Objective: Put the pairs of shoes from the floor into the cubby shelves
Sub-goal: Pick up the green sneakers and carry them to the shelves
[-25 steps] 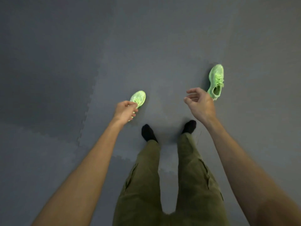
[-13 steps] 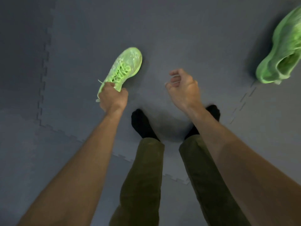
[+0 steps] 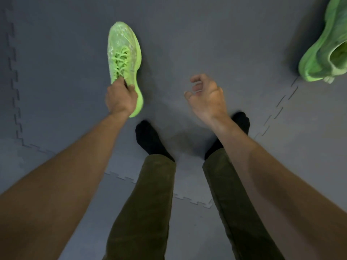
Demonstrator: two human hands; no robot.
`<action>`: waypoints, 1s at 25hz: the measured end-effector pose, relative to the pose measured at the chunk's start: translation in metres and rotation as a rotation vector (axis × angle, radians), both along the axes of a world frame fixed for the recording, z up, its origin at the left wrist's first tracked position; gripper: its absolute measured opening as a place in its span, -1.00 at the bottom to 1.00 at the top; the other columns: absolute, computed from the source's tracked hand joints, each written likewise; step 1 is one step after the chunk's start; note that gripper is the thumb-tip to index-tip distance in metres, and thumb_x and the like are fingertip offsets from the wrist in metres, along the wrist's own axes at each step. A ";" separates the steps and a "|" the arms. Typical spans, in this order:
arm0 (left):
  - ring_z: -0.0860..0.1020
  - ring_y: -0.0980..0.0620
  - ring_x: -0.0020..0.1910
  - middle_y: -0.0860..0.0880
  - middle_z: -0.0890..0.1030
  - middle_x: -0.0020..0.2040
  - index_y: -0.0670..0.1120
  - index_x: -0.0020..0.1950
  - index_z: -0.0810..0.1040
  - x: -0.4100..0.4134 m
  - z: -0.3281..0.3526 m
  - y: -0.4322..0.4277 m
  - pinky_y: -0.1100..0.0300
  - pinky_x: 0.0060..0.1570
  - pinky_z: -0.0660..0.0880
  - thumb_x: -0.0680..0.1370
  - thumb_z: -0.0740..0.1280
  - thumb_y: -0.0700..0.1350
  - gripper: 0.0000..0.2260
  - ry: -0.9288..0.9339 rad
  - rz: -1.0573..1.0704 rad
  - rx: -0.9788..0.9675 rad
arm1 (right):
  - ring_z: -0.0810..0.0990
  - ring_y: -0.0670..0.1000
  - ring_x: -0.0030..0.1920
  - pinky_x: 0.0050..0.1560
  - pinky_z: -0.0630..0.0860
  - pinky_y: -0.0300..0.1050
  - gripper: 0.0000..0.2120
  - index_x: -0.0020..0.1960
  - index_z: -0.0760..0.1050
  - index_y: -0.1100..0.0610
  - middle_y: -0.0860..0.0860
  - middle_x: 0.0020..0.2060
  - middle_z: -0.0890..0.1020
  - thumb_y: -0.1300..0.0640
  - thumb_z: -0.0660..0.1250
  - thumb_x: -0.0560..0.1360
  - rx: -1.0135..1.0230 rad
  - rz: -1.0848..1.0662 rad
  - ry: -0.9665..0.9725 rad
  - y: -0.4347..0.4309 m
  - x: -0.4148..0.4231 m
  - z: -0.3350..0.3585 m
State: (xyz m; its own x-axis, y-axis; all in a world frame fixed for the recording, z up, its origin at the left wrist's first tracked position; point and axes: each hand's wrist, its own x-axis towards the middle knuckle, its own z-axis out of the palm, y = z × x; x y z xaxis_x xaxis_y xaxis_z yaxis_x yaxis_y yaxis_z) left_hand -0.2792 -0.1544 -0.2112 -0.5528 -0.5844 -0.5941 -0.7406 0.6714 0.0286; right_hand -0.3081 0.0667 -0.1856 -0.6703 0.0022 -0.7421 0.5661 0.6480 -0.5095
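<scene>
A neon green sneaker point(image 3: 123, 53) points away from me at centre left, its heel end gripped by my left hand point(image 3: 120, 98). Its matching sneaker point(image 3: 324, 53) lies on the grey floor at the far right edge, opening toward me, partly cut off by the frame. My right hand point(image 3: 206, 98) hovers empty with its fingers loosely curled, well to the left of that second sneaker. No cubby shelves are in view.
Grey interlocking foam floor mats point(image 3: 56, 72) cover the ground, with a jagged seam on the left and another on the right. My feet in black socks point(image 3: 150, 139) and olive trousers point(image 3: 142, 212) stand below the hands.
The view has closed in on the floor and shifted. The sneaker in my left hand has turned to point straight ahead. My right hand has stayed empty, left of the second sneaker.
</scene>
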 end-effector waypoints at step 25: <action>0.66 -0.09 0.05 -0.02 0.72 0.04 0.00 0.10 0.68 -0.107 -0.012 0.298 -0.02 0.07 0.57 0.54 0.31 -0.15 -0.78 0.318 -0.272 0.494 | 0.47 0.19 -0.26 -0.30 0.43 0.03 -0.01 0.57 -0.22 -0.23 0.21 0.08 0.42 0.39 0.28 0.45 0.386 0.539 0.184 0.205 -0.072 -0.047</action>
